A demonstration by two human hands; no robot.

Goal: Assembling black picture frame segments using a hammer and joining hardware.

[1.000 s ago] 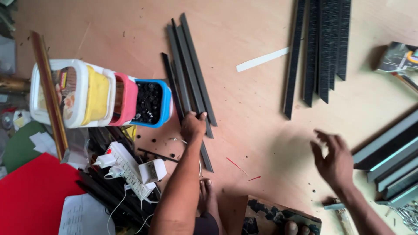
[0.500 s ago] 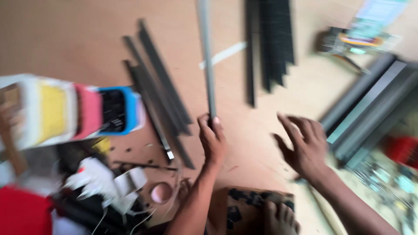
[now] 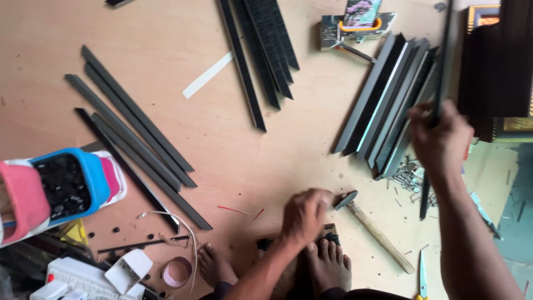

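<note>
A long, thin black strip (image 3: 440,66) is held upright at the frame's right, gripped mid-length by the closed fingers of the right hand (image 3: 441,139) above a stack of grey mouldings (image 3: 383,100). The head of a wooden-handled hammer (image 3: 366,222) is touched by the curled left hand (image 3: 302,216), low on the plywood floor (image 3: 222,144).
</note>
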